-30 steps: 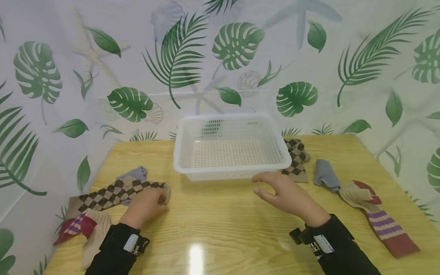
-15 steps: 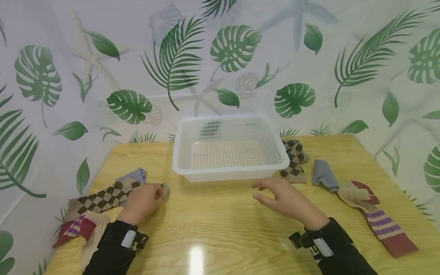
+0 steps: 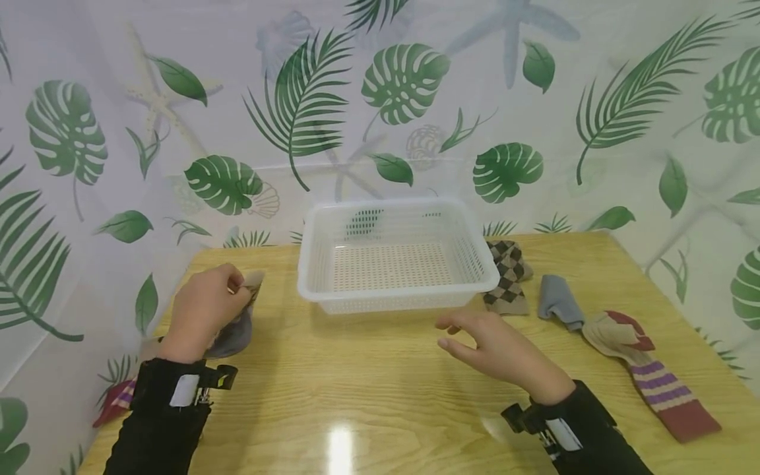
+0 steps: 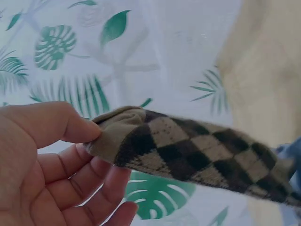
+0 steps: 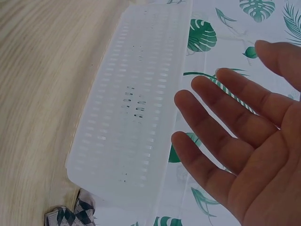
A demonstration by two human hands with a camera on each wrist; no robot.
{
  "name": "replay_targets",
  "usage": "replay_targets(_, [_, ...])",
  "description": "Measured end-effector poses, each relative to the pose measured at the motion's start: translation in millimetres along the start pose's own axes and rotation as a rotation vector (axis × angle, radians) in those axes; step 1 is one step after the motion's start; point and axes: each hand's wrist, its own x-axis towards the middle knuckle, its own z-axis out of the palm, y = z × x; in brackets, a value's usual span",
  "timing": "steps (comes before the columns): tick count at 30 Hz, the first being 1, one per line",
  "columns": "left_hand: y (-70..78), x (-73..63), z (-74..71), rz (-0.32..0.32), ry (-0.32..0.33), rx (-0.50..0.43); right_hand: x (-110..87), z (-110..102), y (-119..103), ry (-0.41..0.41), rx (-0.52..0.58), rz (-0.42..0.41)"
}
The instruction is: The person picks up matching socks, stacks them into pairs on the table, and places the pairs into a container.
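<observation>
Between thumb and fingers, my left hand (image 3: 204,303) pinches the beige end of a brown-and-beige argyle sock (image 4: 188,150), raised over the table's left side. From the pinch the sock stretches away sideways in the left wrist view. A grey-blue sock (image 3: 233,338) lies below that hand, partly covered by it. My right hand (image 3: 499,346) holds nothing; its fingers are spread and relaxed in the right wrist view, just in front of the white plastic basket (image 3: 398,290). No items show inside the basket.
On the right lie another argyle sock (image 3: 507,284) beside the basket, a grey sock (image 3: 558,300) and a beige sock with purple stripes and red ends (image 3: 659,382). A red-and-purple sock (image 3: 115,402) at the left is mostly behind my arm. A leaf-patterned sheet (image 3: 439,158) backs the wooden table.
My left hand has lifted the argyle sock by its end and moved up and to the left, uncovering more of the grey-blue sock. The right hand has stayed about where it was.
</observation>
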Motion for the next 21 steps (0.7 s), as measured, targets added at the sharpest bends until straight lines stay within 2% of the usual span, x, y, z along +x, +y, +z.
replay_targets(6, [18.3, -1.8, -27.8, 0.053, 0.012, -0.051, -0.9, 0.5, -1.8, -0.016, 0.024, -0.006])
replay_targets(11, [45.1, -6.0, -42.6, 0.109, 0.003, -0.104, -2.4, 1.1, -2.9, -0.026, 0.045, -0.008])
replay_targets(16, [76.7, -9.7, -46.5, 0.205, -0.05, -0.191, -3.0, 6.4, -2.2, -0.02, 0.055, -0.017])
replay_targets(21, [108.9, -12.0, -37.6, 0.354, -0.108, -0.307, -2.0, 19.5, 0.3, -0.066, 0.14, 0.005])
